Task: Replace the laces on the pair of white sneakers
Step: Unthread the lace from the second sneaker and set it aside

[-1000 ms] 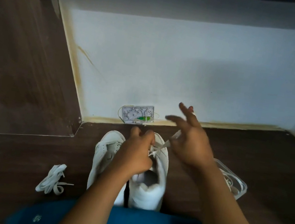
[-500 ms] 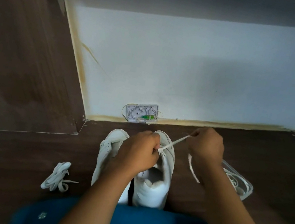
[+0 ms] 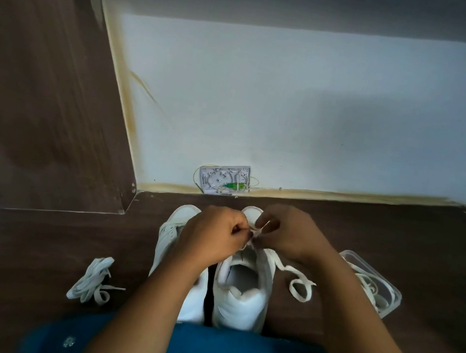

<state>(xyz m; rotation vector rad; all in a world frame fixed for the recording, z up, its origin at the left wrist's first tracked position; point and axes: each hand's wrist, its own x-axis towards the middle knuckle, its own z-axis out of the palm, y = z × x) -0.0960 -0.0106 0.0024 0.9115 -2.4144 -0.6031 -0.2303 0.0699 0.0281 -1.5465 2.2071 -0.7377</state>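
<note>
Hidden under the left forearm: most of the left sneaker [image 3: 172,234]. Eyelets of the right sneaker [image 3: 238,300] covered by both grips. Two sneakers, side by side at the worktop's [image 3: 30,235] near edge. Left grip [image 3: 212,234] and right grip [image 3: 286,234] each pinching one lace [image 3: 300,283], tail looped rightward. One loose lace bundle [image 3: 91,279] to the left; one clear tub [image 3: 391,292], half-hidden, to the right.

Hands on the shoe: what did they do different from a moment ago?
The right hand came back from pulling the lace out sideways and now pinches it at the sneaker beside the left hand. Its slack dropped into a loop on the wooden surface. The left hand kept its pinch; the other sneaker, lace bundle and plastic tub stayed put.
</note>
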